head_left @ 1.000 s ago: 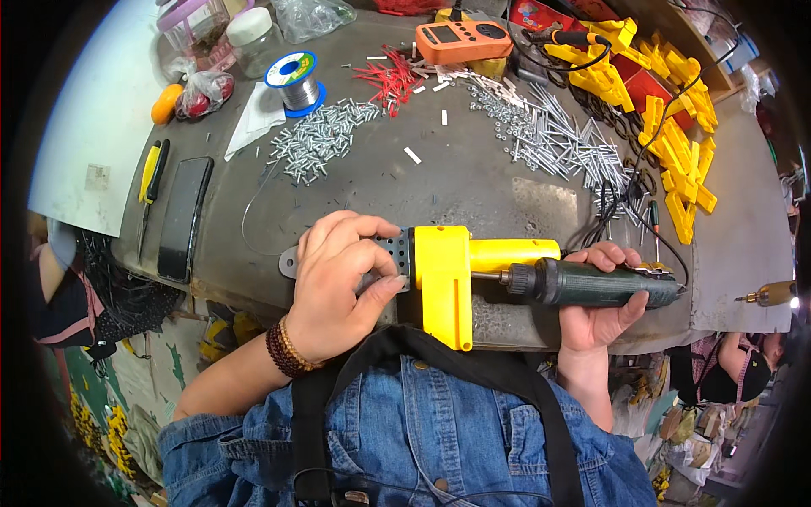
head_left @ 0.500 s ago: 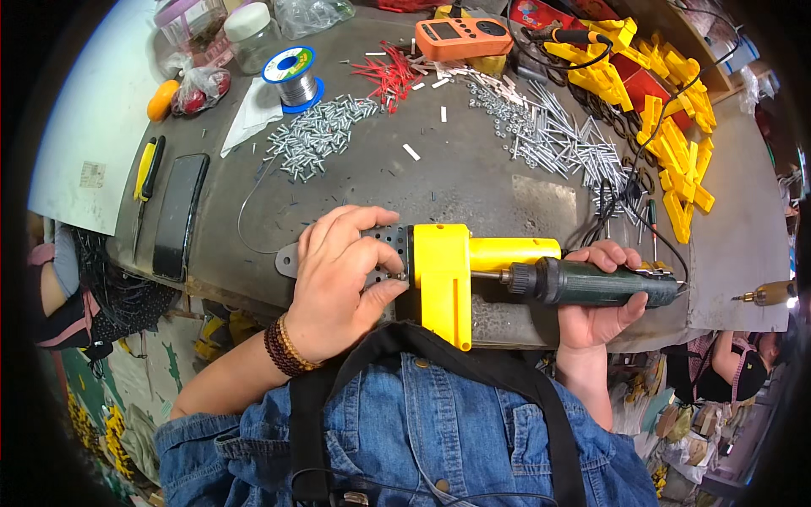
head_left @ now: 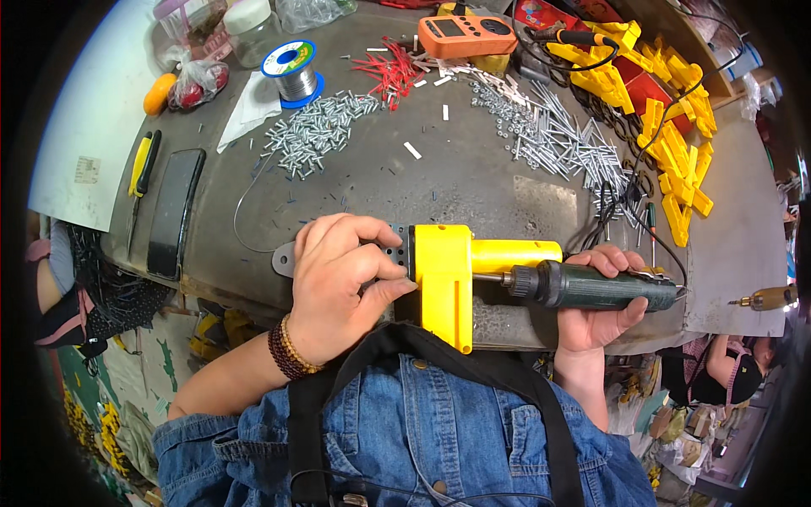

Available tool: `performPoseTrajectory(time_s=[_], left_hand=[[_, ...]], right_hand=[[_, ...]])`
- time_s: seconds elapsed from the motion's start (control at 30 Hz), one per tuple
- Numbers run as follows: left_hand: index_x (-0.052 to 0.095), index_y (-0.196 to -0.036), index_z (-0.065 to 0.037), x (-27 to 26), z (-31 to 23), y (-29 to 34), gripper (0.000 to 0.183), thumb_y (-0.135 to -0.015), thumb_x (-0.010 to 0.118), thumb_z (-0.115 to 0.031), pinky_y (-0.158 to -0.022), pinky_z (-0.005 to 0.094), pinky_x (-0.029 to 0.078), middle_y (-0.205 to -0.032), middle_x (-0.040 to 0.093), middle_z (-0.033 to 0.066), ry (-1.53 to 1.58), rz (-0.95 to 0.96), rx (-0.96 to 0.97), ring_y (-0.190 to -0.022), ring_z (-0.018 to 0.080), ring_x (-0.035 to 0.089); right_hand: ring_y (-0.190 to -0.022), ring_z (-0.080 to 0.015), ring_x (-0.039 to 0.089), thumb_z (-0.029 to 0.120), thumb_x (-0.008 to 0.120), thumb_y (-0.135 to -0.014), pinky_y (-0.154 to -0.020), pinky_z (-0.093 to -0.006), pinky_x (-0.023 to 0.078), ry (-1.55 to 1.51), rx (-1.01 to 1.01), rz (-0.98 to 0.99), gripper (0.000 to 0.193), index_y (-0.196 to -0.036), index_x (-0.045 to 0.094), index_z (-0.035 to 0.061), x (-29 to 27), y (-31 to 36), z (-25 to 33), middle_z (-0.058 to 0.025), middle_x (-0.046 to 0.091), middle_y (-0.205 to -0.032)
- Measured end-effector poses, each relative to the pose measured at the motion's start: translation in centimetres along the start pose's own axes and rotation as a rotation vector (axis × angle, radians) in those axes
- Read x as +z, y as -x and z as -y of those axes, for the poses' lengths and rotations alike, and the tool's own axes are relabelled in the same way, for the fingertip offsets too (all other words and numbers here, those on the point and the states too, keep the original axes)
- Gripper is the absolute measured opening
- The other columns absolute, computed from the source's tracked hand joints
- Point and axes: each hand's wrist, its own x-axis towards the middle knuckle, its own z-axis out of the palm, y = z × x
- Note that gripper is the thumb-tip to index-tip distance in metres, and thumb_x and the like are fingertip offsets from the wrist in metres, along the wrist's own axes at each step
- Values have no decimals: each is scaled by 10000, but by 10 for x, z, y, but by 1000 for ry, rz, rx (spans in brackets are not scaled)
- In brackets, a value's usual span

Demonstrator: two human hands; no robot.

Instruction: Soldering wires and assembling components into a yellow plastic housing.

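My left hand (head_left: 338, 275) is curled over a black perforated part (head_left: 395, 233) at the table's front edge, its thumb against the yellow plastic housing (head_left: 444, 279) joined to it. A grey metal tab with a hole (head_left: 282, 259) sticks out on the far side of that hand. A yellow tube-like arm (head_left: 515, 251) extends right from the housing. My right hand (head_left: 583, 325) grips a dark green electric screwdriver (head_left: 600, 288), held level. Its bit reaches left to the housing's right side; the tip is hidden there.
Beyond my hands lie piles of short screws (head_left: 317, 131) and long screws (head_left: 570, 144), red sleeves (head_left: 390, 76), a solder spool (head_left: 296, 84) and an orange multimeter (head_left: 467, 37). Yellow housings (head_left: 676, 169) heap at right. A phone (head_left: 176, 211) and a yellow-black screwdriver (head_left: 142, 165) lie left.
My left thumb and fingers have shifted slightly right, toward the housing's edge. The electric screwdriver and housing stay almost where they were.
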Motion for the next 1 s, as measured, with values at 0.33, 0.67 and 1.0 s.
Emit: performPoseTrajectory(time_s=[0.33, 0.67, 1.0], left_hand=[[666, -743, -124, 1, 0, 0, 168, -696, 819, -175, -829, 372, 371, -853, 639, 9, 29, 5, 5, -846, 223, 566], [609, -1076, -89, -2, 2, 2, 527, -669, 843, -328, -1055, 449, 335, -1227, 647, 52, -86, 38, 20, -1245, 296, 506], [578, -1111, -62, -3, 3, 1, 517, -766, 783, -389, -1058, 457, 325, -1272, 651, 60, -95, 113, 9, -1236, 278, 548]], right_hand=[[-984, -95, 527, 201, 888, -705, -1097, -388, 344, 6, 7, 182, 531, -1146, 599, 263, -3, -4, 4, 60, 530, -1060], [-1054, -136, 543, 200, 809, -783, -1116, -470, 323, 87, -18, 58, 486, -1219, 594, 223, 12, -36, 31, 9, 546, -1172], [-1056, -144, 534, 202, 790, -796, -1103, -459, 346, 63, 42, 36, 476, -1229, 592, 214, 6, -40, 19, -8, 539, -1170]])
